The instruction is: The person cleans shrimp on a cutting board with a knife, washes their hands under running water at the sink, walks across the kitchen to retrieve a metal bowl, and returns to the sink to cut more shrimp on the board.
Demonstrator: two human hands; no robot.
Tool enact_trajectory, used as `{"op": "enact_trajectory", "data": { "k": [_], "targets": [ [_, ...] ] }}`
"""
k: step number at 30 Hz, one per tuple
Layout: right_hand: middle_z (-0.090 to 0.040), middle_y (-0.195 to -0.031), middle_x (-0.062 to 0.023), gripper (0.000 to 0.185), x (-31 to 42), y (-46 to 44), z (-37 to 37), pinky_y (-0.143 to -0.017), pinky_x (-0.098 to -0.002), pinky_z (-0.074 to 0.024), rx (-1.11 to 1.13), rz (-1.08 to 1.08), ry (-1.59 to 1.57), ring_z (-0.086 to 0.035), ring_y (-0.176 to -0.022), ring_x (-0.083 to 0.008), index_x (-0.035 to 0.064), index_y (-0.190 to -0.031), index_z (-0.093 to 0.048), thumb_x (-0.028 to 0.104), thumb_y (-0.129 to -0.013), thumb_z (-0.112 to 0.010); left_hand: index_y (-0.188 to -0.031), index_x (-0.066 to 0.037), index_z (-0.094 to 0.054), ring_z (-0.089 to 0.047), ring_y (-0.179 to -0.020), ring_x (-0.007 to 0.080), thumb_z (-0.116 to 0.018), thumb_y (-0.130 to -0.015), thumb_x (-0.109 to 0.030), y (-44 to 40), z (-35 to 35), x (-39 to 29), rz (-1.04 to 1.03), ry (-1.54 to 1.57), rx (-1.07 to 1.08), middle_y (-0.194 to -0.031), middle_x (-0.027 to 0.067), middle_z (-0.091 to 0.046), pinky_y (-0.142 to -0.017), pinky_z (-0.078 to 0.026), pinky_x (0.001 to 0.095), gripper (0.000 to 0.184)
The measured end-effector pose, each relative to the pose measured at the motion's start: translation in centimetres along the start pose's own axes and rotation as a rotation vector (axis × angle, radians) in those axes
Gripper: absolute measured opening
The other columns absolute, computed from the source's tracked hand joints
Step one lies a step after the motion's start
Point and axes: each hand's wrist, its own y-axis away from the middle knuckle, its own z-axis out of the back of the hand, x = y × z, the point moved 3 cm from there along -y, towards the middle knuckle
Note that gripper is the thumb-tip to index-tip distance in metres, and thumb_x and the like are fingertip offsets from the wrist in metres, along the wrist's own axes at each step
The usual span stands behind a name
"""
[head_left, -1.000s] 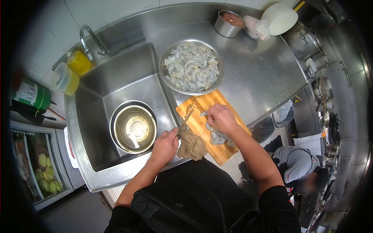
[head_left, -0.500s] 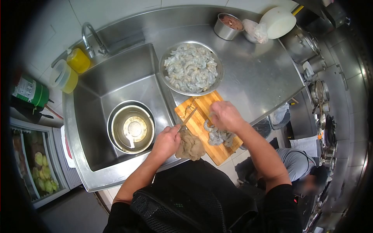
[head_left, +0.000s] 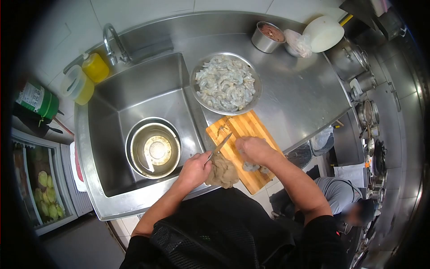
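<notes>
Small pile of raw shrimp (head_left: 251,167): located on the lower part of the striped wooden cutting board (head_left: 247,124), partly covered by the right hand (head_left: 255,150). Half a second earlier this hand was raised clear of the pile, leaving a curled shrimp exposed; it has since moved down and back over the pile, and that shrimp is now hidden. Fingers are bunched and point downward; whether they pinch a shrimp cannot be determined.

Left hand (head_left: 195,170): closed firmly around the handle of a knife (head_left: 223,142), blade angled over the board's left side, tip toward the upper end. Grip unchanged from the earlier frames. A crumpled tan cloth (head_left: 224,172) lies just beside this hand, at the board's left edge.

Dark scraps (head_left: 222,129) are noted near the board's upper left corner. Beyond the board stands a round metal bowl (head_left: 256,93), filled with shrimp, on the steel counter (head_left: 304,89). Left of it, the sink (head_left: 139,101) contains a round metal pot (head_left: 131,150) holding liquid. At right, apart, a person in a grey shirt (head_left: 333,190) bends forward.
</notes>
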Motion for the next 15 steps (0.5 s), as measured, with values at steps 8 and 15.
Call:
{"op": "enact_trajectory", "data": {
  "k": [8, 15],
  "targets": [
    [-0.068, -0.11, -0.0158, 0.021, -2.1, -2.1, 0.3, -0.086, -0.0444, -0.0558, -0.288, 0.014, -0.255, -0.068, -0.096, -0.0364, 0.0031, -0.108, -0.07, 0.011, -0.09, -0.063, -0.13, -0.001, -0.063, -0.065, -0.101, 0.0467, -0.058, -0.096, -0.017, -0.7, -0.3, 1.0, 0.047, 0.024, 0.022, -0.105, 0.0275, -0.069, -0.091, -0.052, 0.0517, 0.038],
    [-0.061, -0.104, -0.011, 0.019, -0.5, -1.9, -0.8, -0.081, -0.0427, -0.0535, -0.451, 0.1, 0.08, -0.065, -0.092, -0.0309, 0.0051, -0.103, -0.07, 0.008, -0.088, -0.059, -0.128, -0.002, -0.065, -0.066, -0.099, 0.0455, -0.059, -0.097, -0.017, -1.9, -0.4, 0.9, 0.032, 0.095, -0.042, -0.102, 0.0276, -0.069, -0.09, -0.053, 0.0503, 0.036]
  ]
}}
